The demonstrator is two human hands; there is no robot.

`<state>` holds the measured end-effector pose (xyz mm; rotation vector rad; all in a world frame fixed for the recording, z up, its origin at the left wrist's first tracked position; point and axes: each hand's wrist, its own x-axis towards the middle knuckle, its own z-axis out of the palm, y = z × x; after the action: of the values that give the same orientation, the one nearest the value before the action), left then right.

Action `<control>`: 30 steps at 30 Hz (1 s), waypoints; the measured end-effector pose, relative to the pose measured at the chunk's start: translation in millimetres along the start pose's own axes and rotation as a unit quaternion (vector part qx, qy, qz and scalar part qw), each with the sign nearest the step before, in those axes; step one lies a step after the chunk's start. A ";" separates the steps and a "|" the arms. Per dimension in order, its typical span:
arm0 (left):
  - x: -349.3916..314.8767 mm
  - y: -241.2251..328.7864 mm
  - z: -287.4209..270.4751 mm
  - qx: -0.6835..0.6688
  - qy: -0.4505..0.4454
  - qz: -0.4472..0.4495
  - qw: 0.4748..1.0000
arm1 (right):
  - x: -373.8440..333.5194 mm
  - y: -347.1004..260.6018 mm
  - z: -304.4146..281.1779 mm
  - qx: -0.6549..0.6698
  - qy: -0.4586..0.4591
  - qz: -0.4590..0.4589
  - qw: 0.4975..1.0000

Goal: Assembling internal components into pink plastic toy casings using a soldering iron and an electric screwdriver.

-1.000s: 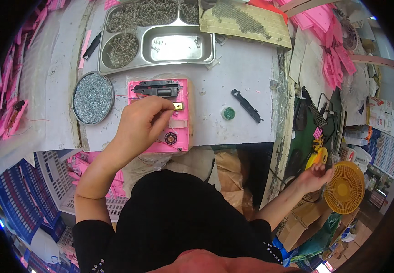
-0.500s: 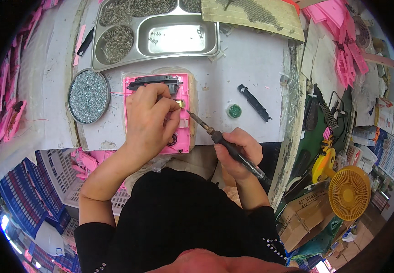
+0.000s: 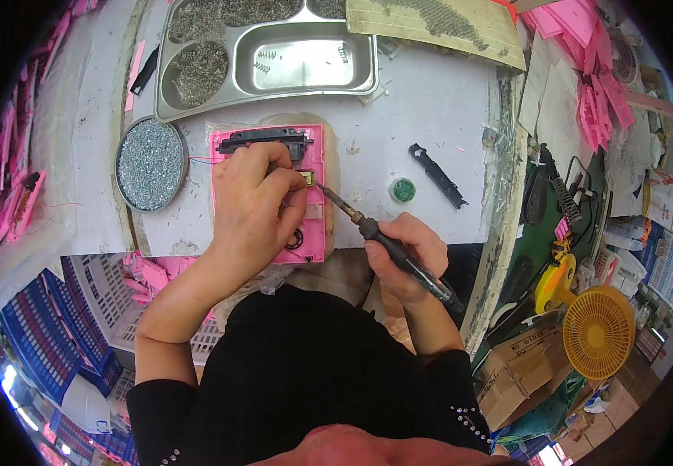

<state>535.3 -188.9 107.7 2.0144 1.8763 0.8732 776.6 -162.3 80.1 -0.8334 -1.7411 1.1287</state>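
My right hand (image 3: 409,256) grips the dark handle of a soldering iron (image 3: 383,238), whose tip points up and left to a small yellow-green part (image 3: 308,179). That part sits in a pink plastic case (image 3: 315,225) lying on the table before me. Over the case's left half lies my left hand (image 3: 255,198), thumb and fingers pinched near the iron's tip; what they pinch is hidden. Thin red and blue wires (image 3: 201,160) come out to the left from beneath this hand. A black plastic bar (image 3: 294,144) spans the case's far end.
A round dish of small metallic pieces (image 3: 151,165) stands left of the case. Beyond it is a steel compartment tray (image 3: 298,87) with springs. To the right lie a small green-filled pot (image 3: 402,189) and a loose black strip (image 3: 437,177). A yellow fan (image 3: 597,332) stands at right.
The iron's tip has shifted slightly up and left, onto or right beside the yellow-green part. My left hand has stayed where it was.
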 end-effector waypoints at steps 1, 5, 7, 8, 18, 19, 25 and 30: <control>-0.3 -0.2 -0.1 0.000 -0.001 -0.001 1.000 | 0.9 -0.7 0.4 -0.001 -0.002 0.002 1.000; 0.2 0.4 0.6 0.000 0.007 0.000 1.000 | 2.7 -2.0 1.0 -0.009 -0.003 0.000 1.000; 0.2 0.6 0.9 0.005 0.004 -0.005 1.000 | 0.7 0.0 2.0 -0.006 -0.001 0.001 1.000; 0.2 0.8 0.9 0.006 0.003 -0.005 1.000 | 0.4 0.5 2.6 -0.007 0.000 0.000 1.000; 1.2 0.8 -0.7 0.003 0.002 0.005 1.000 | -5.2 1.1 4.0 0.036 0.028 0.052 0.998; 1.4 0.9 -0.8 0.003 0.001 0.005 1.000 | -6.1 1.8 4.3 0.047 0.037 0.058 0.997; 0.7 1.0 -1.1 0.008 -0.001 0.003 1.000 | -3.3 0.7 1.7 0.039 0.026 0.041 0.998; 1.0 1.4 -0.2 0.009 0.006 0.005 1.000 | -6.9 4.9 -0.6 0.041 0.036 0.044 0.998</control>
<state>536.3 -188.2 108.9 2.0358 1.8890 0.8752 780.2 -166.2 73.5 -0.8962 -1.6016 1.2064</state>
